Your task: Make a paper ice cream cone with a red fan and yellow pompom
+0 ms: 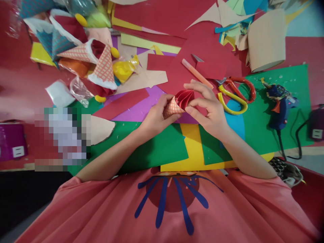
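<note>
Between my two hands is a small paper cone (174,107) with an orange-and-white grid pattern. Folded red paper (184,98) fans out of its wide end. My left hand (162,113) wraps the cone from the left, thumb along its lower side. At the red folds, my right hand (207,108) pinches the paper's edge with thumb and finger, the upper fingers raised. Just right of that hand lie scissors (233,94) with red and yellow handles. An orange glue stick or marker-like tube (197,73) rests beyond my right fingers.
Finished patterned cones (103,65) with white trim are piled at the upper left. A blue glue gun (279,109) with a cord stands on green sheets (258,135) at right. A beige paper roll (268,40) is behind it. Coloured paper scraps (126,104) cover the middle.
</note>
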`<state>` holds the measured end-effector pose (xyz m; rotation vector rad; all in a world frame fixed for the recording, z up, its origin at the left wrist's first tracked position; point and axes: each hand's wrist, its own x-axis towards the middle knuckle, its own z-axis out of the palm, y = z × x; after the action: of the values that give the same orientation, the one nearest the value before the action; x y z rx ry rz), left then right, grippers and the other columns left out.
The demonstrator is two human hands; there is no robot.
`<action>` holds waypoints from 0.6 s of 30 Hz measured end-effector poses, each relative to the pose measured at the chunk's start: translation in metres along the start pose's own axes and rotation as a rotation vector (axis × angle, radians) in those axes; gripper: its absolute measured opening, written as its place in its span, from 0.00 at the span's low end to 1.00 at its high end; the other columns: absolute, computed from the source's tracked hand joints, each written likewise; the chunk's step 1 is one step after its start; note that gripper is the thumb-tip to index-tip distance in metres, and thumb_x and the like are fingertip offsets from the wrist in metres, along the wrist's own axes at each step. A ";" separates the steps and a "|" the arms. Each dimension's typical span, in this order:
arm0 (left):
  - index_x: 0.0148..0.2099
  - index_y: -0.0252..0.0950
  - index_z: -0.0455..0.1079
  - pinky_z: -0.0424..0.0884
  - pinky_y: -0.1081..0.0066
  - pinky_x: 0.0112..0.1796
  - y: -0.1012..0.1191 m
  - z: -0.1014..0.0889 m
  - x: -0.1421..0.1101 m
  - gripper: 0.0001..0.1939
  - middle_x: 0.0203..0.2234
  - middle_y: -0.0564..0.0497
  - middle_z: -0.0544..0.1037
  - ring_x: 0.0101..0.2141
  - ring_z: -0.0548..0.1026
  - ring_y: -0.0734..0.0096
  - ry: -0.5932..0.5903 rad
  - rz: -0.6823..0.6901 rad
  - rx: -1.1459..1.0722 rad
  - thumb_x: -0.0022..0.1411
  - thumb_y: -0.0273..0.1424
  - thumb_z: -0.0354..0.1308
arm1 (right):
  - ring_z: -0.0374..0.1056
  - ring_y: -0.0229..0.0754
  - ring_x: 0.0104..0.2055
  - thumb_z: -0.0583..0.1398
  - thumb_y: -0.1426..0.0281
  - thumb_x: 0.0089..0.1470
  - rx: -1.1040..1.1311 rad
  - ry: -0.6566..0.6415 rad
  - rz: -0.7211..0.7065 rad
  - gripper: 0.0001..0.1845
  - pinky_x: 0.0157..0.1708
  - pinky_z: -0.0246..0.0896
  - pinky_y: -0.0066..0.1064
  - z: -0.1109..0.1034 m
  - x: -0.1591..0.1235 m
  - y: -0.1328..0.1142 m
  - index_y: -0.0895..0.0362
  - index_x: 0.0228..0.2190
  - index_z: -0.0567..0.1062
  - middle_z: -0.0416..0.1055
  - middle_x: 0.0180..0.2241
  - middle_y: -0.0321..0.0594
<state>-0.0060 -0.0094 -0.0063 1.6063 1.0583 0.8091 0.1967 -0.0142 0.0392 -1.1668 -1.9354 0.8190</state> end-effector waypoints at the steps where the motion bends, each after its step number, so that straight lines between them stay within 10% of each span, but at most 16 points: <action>1: 0.52 0.38 0.62 0.72 0.66 0.42 0.001 0.000 0.000 0.23 0.44 0.47 0.75 0.43 0.76 0.65 0.005 -0.004 -0.002 0.58 0.38 0.62 | 0.59 0.54 0.66 0.58 0.63 0.60 0.003 -0.001 0.004 0.09 0.65 0.54 0.59 0.000 0.000 0.000 0.52 0.30 0.75 0.70 0.57 0.38; 18: 0.51 0.36 0.63 0.71 0.70 0.40 0.006 0.000 0.001 0.23 0.42 0.47 0.76 0.42 0.76 0.67 0.008 -0.057 -0.050 0.57 0.37 0.64 | 0.60 0.56 0.65 0.61 0.71 0.52 0.002 0.016 -0.035 0.02 0.64 0.55 0.60 0.005 0.000 -0.001 0.52 0.29 0.72 0.70 0.57 0.39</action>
<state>-0.0036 -0.0090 -0.0003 1.5250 1.0770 0.7986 0.1922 -0.0153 0.0368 -1.1317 -1.9365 0.7903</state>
